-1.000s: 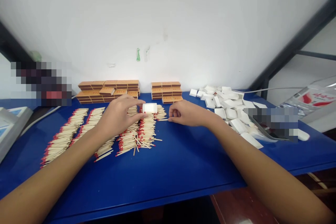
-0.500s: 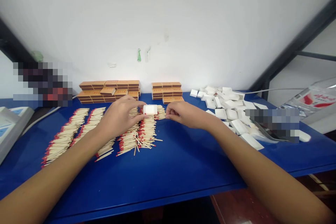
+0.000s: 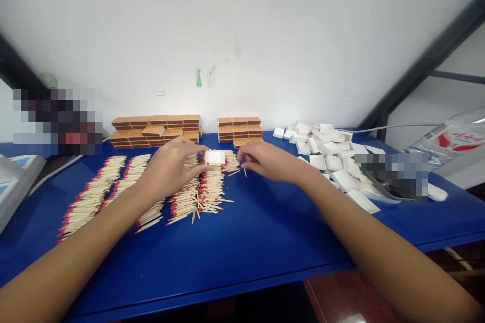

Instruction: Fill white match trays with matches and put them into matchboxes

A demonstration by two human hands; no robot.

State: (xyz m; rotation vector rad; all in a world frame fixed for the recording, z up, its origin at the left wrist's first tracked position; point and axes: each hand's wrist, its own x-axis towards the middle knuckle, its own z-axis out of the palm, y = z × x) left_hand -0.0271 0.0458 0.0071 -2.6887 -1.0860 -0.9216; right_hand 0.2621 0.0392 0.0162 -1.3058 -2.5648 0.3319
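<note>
Above the matches [image 3: 204,189], white tray [image 3: 215,157] between left-hand fingers [image 3: 200,154], contents unseen.

Bare blue table [image 3: 246,242] at 6 o'clock gives wide room for passing. Match rows [image 3: 113,186] block 9 o'clock side. Orange matchbox stacks [image 3: 189,128] stand against wall at 12 o'clock. White tray pile [image 3: 333,154] fills 3 o'clock. Narrow free gap between stacks and trays.

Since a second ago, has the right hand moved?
Yes. The right hand has slid left toward the white tray held by the left hand, closing the gap to it over the matchsticks.
</note>
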